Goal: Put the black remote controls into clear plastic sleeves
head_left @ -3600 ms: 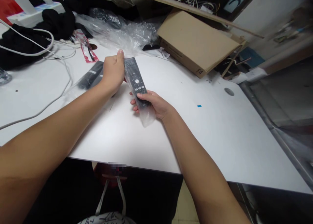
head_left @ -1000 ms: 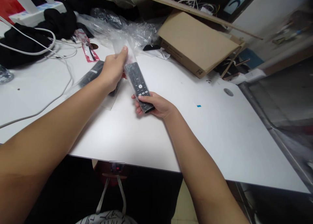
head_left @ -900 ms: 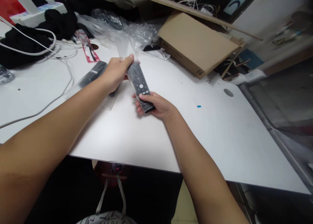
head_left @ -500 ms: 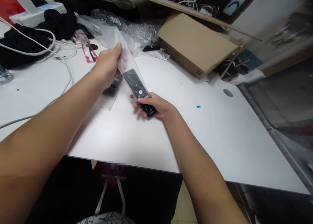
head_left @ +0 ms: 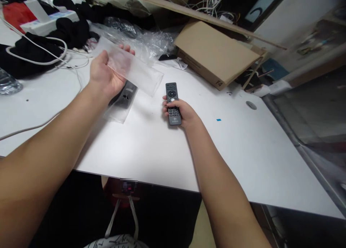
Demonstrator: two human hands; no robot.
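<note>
A black remote control is in my right hand, its buttons facing up and my thumb across its middle. My left hand holds a flat translucent plastic sleeve, with the thumb on the near side and fingertips showing behind it. No remote is inside this sleeve. Beneath and beside my left hand, another dark remote in a clear bag lies on the white table, partly hidden by the hand.
A cardboard box stands at the back right. Crumpled clear plastic, black cloth, a white power strip and white cables fill the back left. A blue scrap lies right of my right hand.
The remote has come out of the sleeve and is now upright in view in my right hand. My left hand has turned and moved left with the sleeve.
</note>
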